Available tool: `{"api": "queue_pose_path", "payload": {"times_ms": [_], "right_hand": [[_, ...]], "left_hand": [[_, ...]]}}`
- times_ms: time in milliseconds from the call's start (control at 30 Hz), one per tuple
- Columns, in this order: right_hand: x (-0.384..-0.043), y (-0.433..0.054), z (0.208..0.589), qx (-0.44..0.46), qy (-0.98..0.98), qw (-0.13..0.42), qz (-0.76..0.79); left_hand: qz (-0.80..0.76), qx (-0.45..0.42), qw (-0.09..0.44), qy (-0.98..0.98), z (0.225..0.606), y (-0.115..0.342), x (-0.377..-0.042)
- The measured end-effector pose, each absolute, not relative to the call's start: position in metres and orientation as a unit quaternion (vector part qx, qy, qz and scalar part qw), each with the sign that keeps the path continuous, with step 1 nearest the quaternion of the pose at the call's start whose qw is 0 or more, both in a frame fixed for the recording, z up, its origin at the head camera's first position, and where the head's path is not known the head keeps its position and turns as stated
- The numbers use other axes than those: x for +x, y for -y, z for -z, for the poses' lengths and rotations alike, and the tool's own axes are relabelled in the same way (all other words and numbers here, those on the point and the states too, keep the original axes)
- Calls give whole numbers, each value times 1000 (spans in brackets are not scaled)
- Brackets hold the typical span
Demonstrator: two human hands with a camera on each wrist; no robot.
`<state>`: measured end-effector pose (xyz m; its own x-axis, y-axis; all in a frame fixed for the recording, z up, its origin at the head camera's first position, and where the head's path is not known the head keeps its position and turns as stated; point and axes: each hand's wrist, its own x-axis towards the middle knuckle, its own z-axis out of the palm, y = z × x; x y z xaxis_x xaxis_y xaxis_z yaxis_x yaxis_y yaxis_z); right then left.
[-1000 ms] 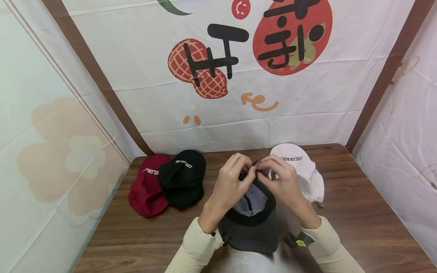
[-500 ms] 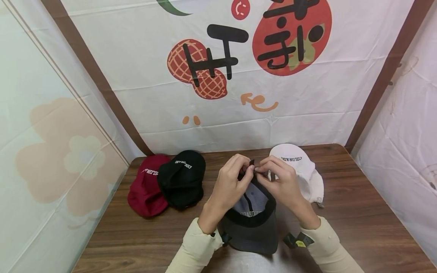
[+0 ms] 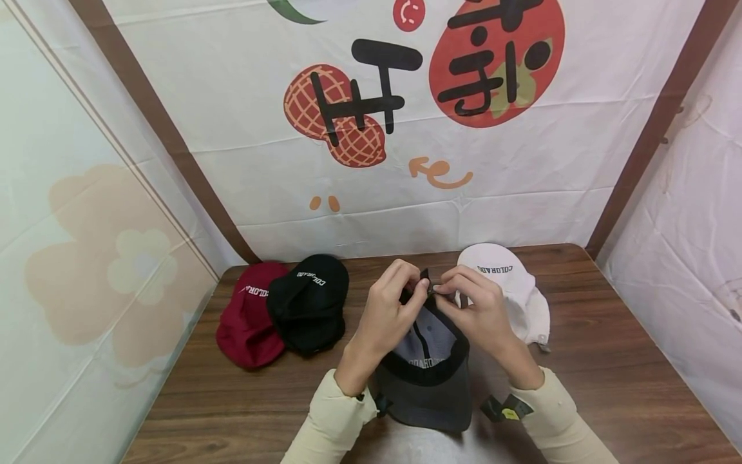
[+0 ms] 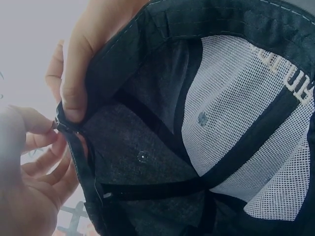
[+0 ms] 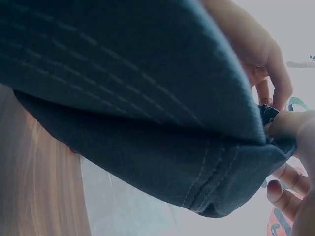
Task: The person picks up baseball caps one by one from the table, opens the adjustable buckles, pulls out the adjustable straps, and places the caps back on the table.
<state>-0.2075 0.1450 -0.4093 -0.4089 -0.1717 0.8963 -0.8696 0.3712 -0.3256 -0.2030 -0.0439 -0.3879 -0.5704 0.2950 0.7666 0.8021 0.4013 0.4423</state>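
A dark grey baseball cap (image 3: 426,403) lies with its inside facing up and its brim toward the person. Its lining shows pale mesh panels (image 4: 231,88) and dark panels. At the cap's far back edge, the left hand (image 3: 388,312) pinches the black adjuster strap (image 3: 426,276), whose end pokes up past the thumb. Close beside it, the right hand (image 3: 478,309) pinches the strap near its small buckle (image 4: 64,125). The fingertips of both hands nearly meet and partly hide the buckle. From the right wrist view, the brim (image 5: 123,64) covers much of the cap.
At the left of the wooden table (image 3: 608,367), a black cap (image 3: 313,309) overlaps a red cap (image 3: 246,328). A white cap (image 3: 504,283) lies behind the right hand. A printed white curtain (image 3: 261,193) stands along the table's back edge.
The left hand has shifted slightly left, so a small gap shows between both hands' fingertips. More of the black strap end and the buckle has come into view.
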Motion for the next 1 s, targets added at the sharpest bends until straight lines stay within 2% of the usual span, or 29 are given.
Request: {"api": "queue_pose_path", "payload": {"times_ms": [300,1000], "right_hand": [[-207,-145,408,368,718,417,-419],[-206,-151,409,355,730,399,-427]], "left_hand": [[406,-335,314,790,388,47,-204],[430,-301,320,789,384,65,-211]]}}
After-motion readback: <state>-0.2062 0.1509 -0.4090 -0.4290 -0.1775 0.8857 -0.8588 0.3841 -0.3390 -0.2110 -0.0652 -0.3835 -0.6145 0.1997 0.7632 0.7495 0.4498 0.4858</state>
